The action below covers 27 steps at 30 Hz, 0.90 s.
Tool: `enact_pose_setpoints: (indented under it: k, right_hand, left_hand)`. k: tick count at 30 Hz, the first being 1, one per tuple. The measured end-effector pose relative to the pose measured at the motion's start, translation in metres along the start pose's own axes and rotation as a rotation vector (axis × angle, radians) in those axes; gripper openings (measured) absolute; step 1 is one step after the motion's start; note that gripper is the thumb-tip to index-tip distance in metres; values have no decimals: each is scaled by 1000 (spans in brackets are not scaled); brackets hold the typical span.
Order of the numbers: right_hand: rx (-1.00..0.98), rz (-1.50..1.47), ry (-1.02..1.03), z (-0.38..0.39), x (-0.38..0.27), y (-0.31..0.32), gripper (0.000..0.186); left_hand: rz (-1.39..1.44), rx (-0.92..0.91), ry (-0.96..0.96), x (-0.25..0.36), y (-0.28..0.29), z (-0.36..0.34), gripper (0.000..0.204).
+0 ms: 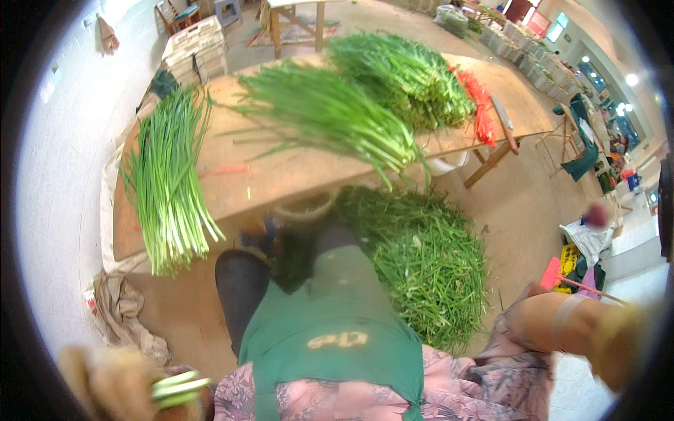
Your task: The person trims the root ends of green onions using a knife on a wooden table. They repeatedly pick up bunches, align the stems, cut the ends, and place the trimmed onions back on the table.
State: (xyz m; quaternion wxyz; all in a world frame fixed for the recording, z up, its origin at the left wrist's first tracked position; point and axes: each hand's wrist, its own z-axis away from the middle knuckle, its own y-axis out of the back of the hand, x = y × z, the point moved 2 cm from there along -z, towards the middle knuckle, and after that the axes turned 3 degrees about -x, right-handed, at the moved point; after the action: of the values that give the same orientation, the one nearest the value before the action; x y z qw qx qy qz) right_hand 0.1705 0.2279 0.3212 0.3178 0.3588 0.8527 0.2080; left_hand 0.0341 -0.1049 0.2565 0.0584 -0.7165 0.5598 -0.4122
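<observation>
At the lower left, my left hand (pixel 116 386), blurred and seemingly in a tan glove, is closed around a few chive stalks (pixel 179 389); their pale ends poke out. My right hand (pixel 621 345) is raised at the right rim. It is smeared and partly cut off, so its fingers and any hold are unclear. On the wooden table (pixel 232 186) lies a bunch of long chives (pixel 168 182) at the left, white ends toward me. A looser, blurred bunch of chives (pixel 344 123) lies mid-table, and a thick pile of greens (pixel 407 81) sits behind it.
Red ties (pixel 479 105) and a knife (pixel 504 119) lie at the table's right end. Below, a large heap of green trimmings (pixel 432 270) covers the floor beside my green apron (pixel 330 316). Crates (pixel 195 49) are stacked at the far left. A pink flat tool (pixel 551 274) appears at right.
</observation>
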Motion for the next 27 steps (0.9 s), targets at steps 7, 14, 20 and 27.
enact_pose_setpoints:
  k: [7, 14, 20, 27]
  right_hand:
    - [31, 469, -486, 57, 204, -88, 27]
    - [-309, 563, -898, 46, 260, -124, 33]
    - [-67, 168, -718, 59, 211, -139, 30]
    - [42, -789, -1105, 116, 144, -206, 21]
  left_hand:
    - [405, 177, 896, -143, 51, -23, 27]
    - [289, 570, 889, -213, 99, -4, 28]
    - [212, 489, 709, -201, 100, -19, 26]
    - [173, 486, 1139, -262, 121, 34, 45]
